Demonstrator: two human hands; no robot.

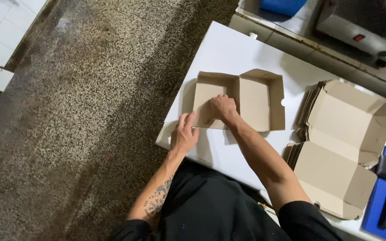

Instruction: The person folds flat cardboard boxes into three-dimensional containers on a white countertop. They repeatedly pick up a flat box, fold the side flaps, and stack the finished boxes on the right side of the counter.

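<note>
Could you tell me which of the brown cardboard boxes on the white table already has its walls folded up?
The box under the hands, nearest the table's left edge: its right half has raised walls. The boxes in the stack to its right lie flat, unfolded.
</note>
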